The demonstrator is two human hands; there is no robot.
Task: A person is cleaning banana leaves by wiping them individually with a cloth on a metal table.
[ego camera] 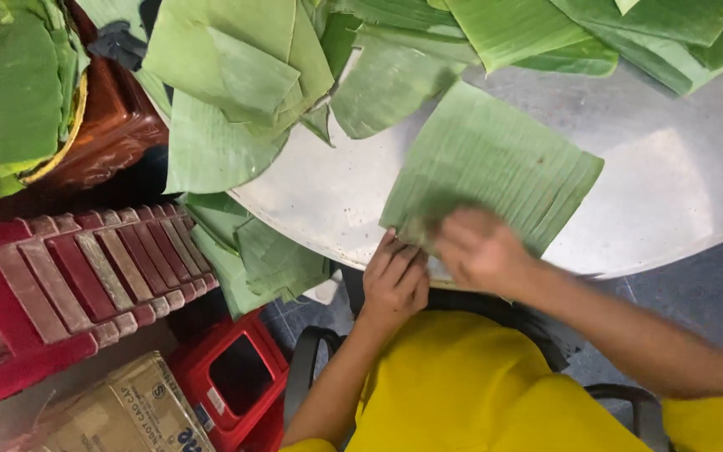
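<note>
A rectangular piece of green banana leaf [495, 163] lies flat on the round metal table [671, 176], close to its near edge. My left hand [395, 280] rests with fingers flat on the leaf's near left corner at the table rim. My right hand [479, 247] is blurred and lies on the leaf's near edge, just right of the left hand. Whether its fingers pinch the leaf is unclear. Yellow sleeves cover both my arms.
Several cut banana leaf pieces [236, 75] are heaped across the table's far side. More leaves [261, 259] hang below the rim at left. A basket of leaves [18, 92], red plastic stools [69, 285] and a cardboard box [127, 414] stand at left.
</note>
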